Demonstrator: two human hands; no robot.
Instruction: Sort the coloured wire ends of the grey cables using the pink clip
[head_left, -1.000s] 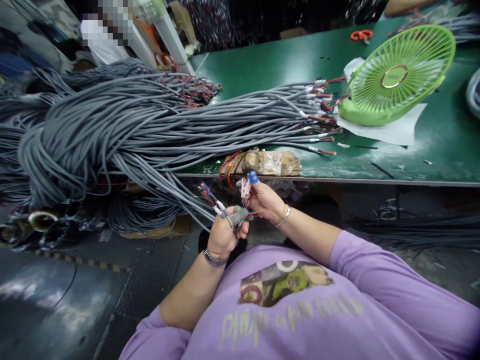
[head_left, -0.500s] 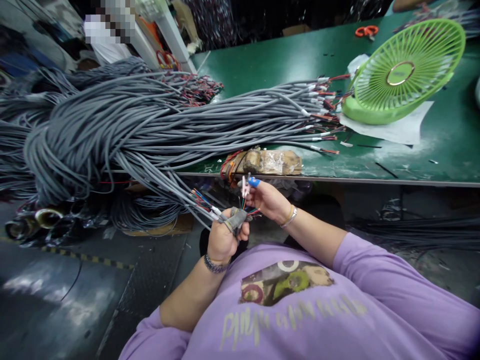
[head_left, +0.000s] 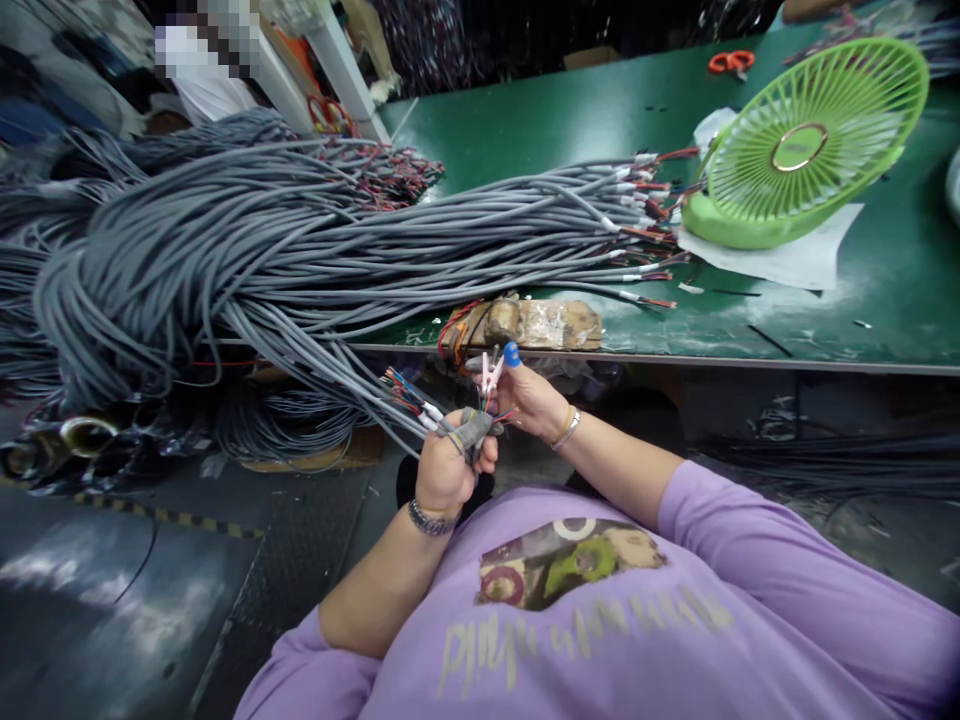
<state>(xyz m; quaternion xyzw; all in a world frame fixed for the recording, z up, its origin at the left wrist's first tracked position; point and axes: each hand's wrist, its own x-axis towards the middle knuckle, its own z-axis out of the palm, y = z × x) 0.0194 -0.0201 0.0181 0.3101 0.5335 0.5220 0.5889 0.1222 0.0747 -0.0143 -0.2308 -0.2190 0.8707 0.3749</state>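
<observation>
— Where the left hand [head_left: 444, 472] sits in the head view, is its grip closed?
— Clenched around the ends of a few grey cables [head_left: 337, 380], coloured wires [head_left: 491, 406] fanning out above the fist.
— And the right hand [head_left: 529, 400]?
— Just right of it, its grip pinched on a small pink tool [head_left: 491, 372] at those wires; a blue finger cot [head_left: 512, 353] caps one fingertip.
— Any writing?
— Pale letters across the purple shirt [head_left: 675, 620], below both grips, too smeared to read; the green fan [head_left: 810, 140], far up-right, has an emblem too small to read.
— Room?
— The table [head_left: 750, 335] edge runs just beyond the right grip, a taped brown block [head_left: 536, 323] on it. The cable bundle [head_left: 262, 240] crowds the upper left; dark floor [head_left: 112, 600] lies open lower left.
</observation>
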